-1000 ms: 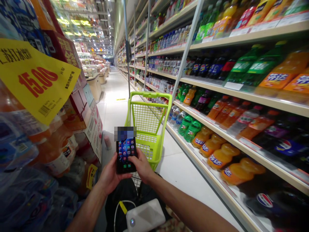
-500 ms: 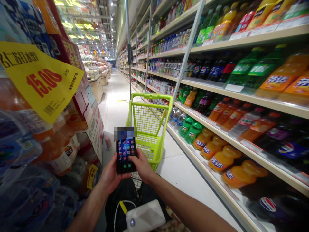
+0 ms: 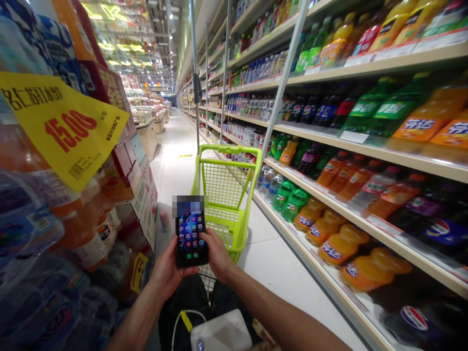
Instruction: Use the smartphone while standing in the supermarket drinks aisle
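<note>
My left hand (image 3: 168, 273) cradles a black smartphone (image 3: 190, 239) from below, its screen lit with rows of app icons. The top of the phone is blurred out. My right hand (image 3: 218, 256) grips the phone's right edge, with the thumb reaching onto the screen. Just behind the phone stands a lime-green wire shopping cart (image 3: 224, 187). Below my hands, a white power bank (image 3: 221, 332) with a cable rests on a black bag (image 3: 186, 304).
Long shelves of bottled Fanta, 7 Up and Pepsi (image 3: 347, 243) run along the right. Shrink-wrapped drinks and a yellow 15.00 price sign (image 3: 64, 129) crowd the left. A white tiled aisle (image 3: 175, 175) stretches ahead past the cart.
The whole view has drifted slightly, with the cart and shelves sitting a little lower in the frame. The phone stays in both hands.
</note>
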{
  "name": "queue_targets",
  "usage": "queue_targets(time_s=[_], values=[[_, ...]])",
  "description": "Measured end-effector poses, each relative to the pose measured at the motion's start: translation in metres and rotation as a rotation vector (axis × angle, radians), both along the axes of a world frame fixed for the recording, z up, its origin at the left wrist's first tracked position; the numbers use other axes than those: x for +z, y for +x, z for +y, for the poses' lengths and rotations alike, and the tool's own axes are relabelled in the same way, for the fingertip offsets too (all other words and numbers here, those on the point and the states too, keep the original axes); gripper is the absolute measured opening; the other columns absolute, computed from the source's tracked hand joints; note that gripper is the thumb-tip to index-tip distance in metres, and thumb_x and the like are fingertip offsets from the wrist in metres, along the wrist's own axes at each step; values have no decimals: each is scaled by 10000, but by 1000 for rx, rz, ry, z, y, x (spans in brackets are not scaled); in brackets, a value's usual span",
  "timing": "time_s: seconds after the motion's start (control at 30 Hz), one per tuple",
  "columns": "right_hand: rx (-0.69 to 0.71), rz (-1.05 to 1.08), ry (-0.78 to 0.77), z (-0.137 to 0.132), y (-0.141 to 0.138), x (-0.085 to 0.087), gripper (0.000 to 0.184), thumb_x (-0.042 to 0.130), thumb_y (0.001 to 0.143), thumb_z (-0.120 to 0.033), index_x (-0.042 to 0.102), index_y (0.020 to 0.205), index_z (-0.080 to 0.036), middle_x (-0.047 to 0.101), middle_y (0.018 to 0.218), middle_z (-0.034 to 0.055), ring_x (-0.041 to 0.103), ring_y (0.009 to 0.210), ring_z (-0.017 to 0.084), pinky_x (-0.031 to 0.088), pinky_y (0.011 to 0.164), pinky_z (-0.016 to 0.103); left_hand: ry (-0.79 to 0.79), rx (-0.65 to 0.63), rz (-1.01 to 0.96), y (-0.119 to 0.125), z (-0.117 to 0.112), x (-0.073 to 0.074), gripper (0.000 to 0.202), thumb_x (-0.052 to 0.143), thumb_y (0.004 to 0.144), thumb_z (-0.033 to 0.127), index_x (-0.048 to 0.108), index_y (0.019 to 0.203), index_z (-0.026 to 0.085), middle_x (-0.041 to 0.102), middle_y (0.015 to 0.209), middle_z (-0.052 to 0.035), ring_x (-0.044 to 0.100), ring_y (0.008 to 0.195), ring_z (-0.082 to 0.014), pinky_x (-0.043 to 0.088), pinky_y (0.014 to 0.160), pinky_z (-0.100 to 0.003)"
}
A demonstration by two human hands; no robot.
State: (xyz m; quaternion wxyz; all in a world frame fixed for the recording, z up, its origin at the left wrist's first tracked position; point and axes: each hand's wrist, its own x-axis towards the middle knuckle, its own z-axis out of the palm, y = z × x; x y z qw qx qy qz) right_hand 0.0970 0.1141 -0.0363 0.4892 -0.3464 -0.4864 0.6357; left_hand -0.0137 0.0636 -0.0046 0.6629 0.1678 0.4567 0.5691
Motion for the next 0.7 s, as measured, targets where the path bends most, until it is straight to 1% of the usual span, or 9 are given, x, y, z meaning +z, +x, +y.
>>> queue_targets(time_s=[0.1, 0.23, 0.4, 0.5, 0.6, 0.7], values=[[-4, -26, -3, 1, 2, 2, 231, 458, 768, -356, 589, 869, -194, 623, 798, -4, 544, 831, 170, 409, 737, 278, 5, 1, 14, 0, 1, -1, 289, 427, 847, 330, 597, 973, 133, 695, 816, -104, 653, 671, -231, 526, 436, -303], [-2, -69, 5, 2, 7, 5, 217, 456, 773, -366, 589, 803, -197, 613, 763, -8, 540, 784, 165, 410, 712, 273, 10, -9, 18, 0, 2, -3, 324, 427, 846, 344, 581, 1023, 120, 690, 842, -131, 658, 695, -242, 524, 437, -310], [7, -116, 39, 4, 10, 5, 228, 456, 774, -390, 578, 741, -201, 612, 764, -4, 538, 760, 168, 413, 723, 288, 17, -19, 8, -1, 2, -3, 329, 428, 843, 354, 604, 990, 118, 693, 857, -131, 657, 702, -259, 521, 441, -309], [9, -147, 66, 4, 10, 6, 226, 458, 780, -384, 584, 734, -202, 613, 759, -4, 540, 769, 172, 413, 744, 301, 12, -4, 18, -2, 2, -3, 312, 431, 843, 355, 609, 962, 128, 696, 846, -115, 655, 672, -241, 522, 433, -306], [12, -173, 104, 3, 11, 7, 201, 480, 777, -361, 603, 737, -207, 625, 777, -3, 547, 839, 186, 399, 808, 315, 8, 13, 21, -2, 2, -3, 287, 435, 843, 345, 614, 932, 138, 698, 813, -98, 649, 640, -216, 519, 418, -292], [8, -191, 166, 2, 12, 8, 193, 494, 783, -345, 622, 849, -216, 650, 867, 11, 553, 921, 202, 390, 859, 337, 3, 21, 9, -3, 1, -5, 283, 456, 833, 343, 619, 925, 131, 695, 808, -104, 646, 639, -217, 519, 416, -290]])
